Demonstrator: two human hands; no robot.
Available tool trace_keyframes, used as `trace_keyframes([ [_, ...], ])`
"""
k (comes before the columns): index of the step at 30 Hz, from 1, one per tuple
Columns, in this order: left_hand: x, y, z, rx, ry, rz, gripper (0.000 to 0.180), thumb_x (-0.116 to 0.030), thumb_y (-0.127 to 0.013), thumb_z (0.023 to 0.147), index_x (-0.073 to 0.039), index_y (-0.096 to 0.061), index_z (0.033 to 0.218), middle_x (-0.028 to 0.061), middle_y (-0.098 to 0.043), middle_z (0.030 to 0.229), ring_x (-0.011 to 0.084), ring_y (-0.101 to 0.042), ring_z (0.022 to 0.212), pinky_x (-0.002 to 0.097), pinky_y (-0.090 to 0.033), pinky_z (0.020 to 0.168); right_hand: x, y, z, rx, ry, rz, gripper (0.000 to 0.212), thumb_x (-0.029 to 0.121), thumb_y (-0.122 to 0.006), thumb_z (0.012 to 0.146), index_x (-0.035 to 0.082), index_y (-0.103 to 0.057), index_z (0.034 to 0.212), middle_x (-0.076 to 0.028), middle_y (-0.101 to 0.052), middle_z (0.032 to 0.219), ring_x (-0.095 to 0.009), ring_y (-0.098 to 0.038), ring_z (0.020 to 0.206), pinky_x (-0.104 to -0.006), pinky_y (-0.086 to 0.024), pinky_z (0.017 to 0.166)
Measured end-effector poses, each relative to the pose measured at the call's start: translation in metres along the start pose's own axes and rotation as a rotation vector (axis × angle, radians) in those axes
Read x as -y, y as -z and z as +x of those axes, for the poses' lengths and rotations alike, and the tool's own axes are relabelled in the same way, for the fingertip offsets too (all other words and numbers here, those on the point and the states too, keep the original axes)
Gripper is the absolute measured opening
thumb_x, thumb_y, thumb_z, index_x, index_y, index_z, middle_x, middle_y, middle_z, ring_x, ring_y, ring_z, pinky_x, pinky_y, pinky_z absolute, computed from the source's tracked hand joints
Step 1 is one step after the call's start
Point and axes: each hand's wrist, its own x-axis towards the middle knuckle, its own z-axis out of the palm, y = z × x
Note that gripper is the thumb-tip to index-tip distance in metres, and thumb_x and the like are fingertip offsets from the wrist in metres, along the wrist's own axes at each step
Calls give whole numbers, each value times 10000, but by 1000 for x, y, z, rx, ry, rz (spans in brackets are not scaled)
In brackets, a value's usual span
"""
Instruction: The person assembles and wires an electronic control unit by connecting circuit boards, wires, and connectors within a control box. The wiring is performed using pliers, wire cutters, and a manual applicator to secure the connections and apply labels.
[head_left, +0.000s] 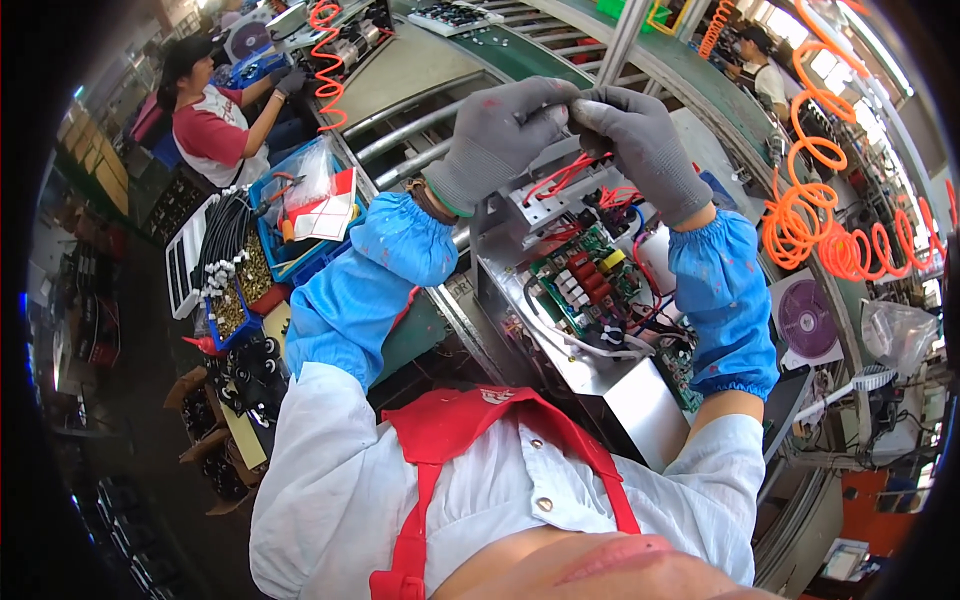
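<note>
Metal chassis [635, 405] lengthwise toward lower right

The wearer [325, 450] has two gloved hands [490, 140] [645, 145], two blue sleeves [350, 295] [722, 300] (and one red apron [460, 425]).

Roller conveyor [412, 131], open metal chassis [645, 400] on top

Circuit board [580, 285] inside casing [637, 398], parts bin [243, 331] to its left
</note>
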Motion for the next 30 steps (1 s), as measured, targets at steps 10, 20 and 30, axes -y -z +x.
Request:
trace_keyframes([
  [10, 28, 18, -23, -208, 372, -781, 288, -38, -628, 906, 49, -599, 1180, 105, -663, 1074, 142, -632, 963, 265, -524, 875, 10, -38, 32, 125, 42, -45, 237, 214, -635, 924, 11, -669, 1042, 5, -645, 835, -66, -583, 738, -212, -477, 671],
  [20, 31, 39, -38, -319, 352, -536, 223, -30, -625, 903, 7, -630, 1123, 43, -682, 979, 73, -612, 884, 222, -514, 794, 19, -72, 47, 33, 423, -743, 171, 127, -603, 876, -5, -669, 963, -115, -665, 771, -159, -634, 699, -287, -503, 660],
  [30, 44, 52, -47, -438, 68, 124, 161, -3, -657, 838, -1, -674, 998, 90, -702, 888, 122, -663, 773, 248, -534, 699, 17, -92, 49, 68, 109, -406, 267, 142, -587, 894, -48, -669, 1062, -53, -664, 789, -99, -586, 699, -248, -485, 659],
])
